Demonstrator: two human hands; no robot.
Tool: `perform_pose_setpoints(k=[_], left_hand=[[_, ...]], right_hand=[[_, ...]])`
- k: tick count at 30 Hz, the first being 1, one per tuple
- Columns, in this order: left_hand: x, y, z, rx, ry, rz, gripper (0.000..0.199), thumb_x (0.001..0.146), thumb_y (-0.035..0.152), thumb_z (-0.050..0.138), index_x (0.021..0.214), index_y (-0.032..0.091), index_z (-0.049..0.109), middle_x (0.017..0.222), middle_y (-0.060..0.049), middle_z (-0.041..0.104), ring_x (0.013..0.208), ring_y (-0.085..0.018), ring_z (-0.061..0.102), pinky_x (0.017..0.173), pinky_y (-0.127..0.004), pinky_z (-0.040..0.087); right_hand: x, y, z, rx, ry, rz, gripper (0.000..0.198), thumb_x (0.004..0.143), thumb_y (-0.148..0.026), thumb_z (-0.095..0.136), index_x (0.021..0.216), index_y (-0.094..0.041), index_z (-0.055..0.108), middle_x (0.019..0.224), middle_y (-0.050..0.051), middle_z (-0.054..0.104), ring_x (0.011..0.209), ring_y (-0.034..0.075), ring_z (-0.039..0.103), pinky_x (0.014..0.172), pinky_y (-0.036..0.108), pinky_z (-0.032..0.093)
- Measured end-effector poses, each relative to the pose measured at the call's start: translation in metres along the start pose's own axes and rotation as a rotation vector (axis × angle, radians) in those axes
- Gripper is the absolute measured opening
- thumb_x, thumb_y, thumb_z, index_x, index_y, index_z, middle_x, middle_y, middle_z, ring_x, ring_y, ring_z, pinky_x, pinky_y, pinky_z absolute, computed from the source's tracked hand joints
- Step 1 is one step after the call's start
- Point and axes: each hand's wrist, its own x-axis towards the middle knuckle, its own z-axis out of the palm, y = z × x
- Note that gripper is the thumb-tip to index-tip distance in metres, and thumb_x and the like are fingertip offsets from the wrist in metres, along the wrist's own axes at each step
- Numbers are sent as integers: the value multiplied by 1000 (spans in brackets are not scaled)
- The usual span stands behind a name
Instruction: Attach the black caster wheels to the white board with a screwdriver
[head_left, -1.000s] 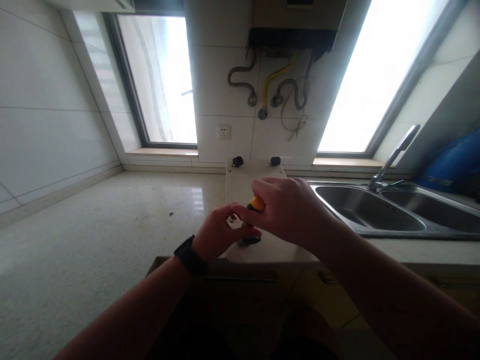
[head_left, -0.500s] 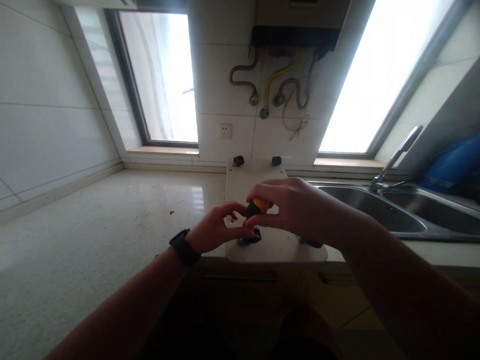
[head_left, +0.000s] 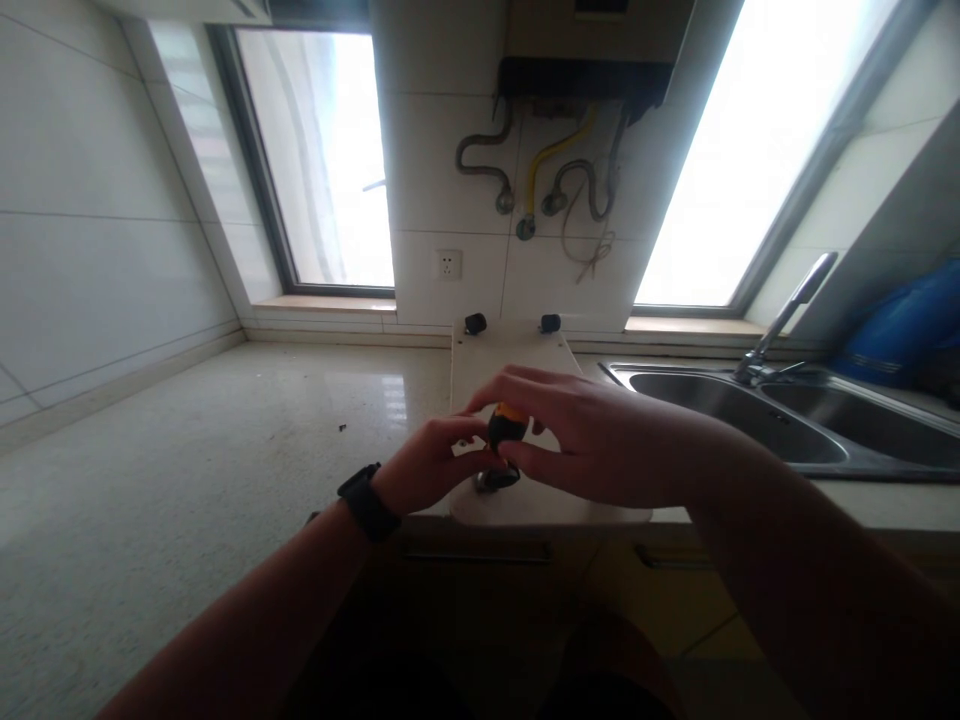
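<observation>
Daylight via L window [head_left: 315, 160] & R window [head_left: 727, 170] (both blown out, w/ hazy glare); small bright reflection on worktop [head_left: 225, 450]. Cabinet fronts [head_left: 690, 605] in deep shadow. Pic soft, wide-lens stretch at edges.

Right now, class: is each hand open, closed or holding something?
Left hand: curled at the lower end of the yellow-and-black tool; grip cannot be told.
Right hand: closed, holding that tool.

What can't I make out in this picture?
All in the head view:
Lower end of the yellow-and-black rounded handle: hidden by the left hand and right hand.
Dark speck on the pale stone counter: too small to identify.
Blue bulky object: cut off by the right edge.
</observation>
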Motion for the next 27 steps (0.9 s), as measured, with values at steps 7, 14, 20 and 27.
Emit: perform_pose_setpoints(k=[7, 14, 20, 27], left_hand=[[-1, -7, 0, -43, -92, -26, 28, 100, 37, 61, 125, 23, 66, 114, -6, 70, 99, -19, 64, 88, -34, 50], [-2, 1, 12, 62, 186, -105, 48, 67, 43, 94, 101, 22, 68, 99, -3, 71, 87, -19, 61, 80, -34, 47], [-3, 9, 17, 26, 209, -141, 29, 77, 38, 87, 93, 20, 71, 88, -1, 73, 78, -17, 65, 69, -30, 51], [-1, 4, 0, 75, 104, -52, 19, 91, 30, 75, 107, 20, 73, 98, -4, 76, 88, -18, 69, 81, -33, 54]], right_hand=[[-3, 14, -3, 24, 11, -32, 21, 101, -26, 54, 116, -25, 69, 106, 2, 71, 92, 14, 64, 80, 29, 47], [1, 5, 3, -188, 64, 121, 27, 92, -47, 68, 90, -20, 65, 77, 0, 67, 63, 12, 57, 58, 28, 35], [14, -17, 7, -437, 46, 337, 49, 91, -65, 58, 82, -17, 66, 56, 0, 53, 47, 12, 38, 48, 30, 25], [9, 1, 2, -23, 2, 13, 33, 101, -36, 51, 130, -22, 59, 122, 7, 71, 101, 18, 66, 80, 31, 46]])
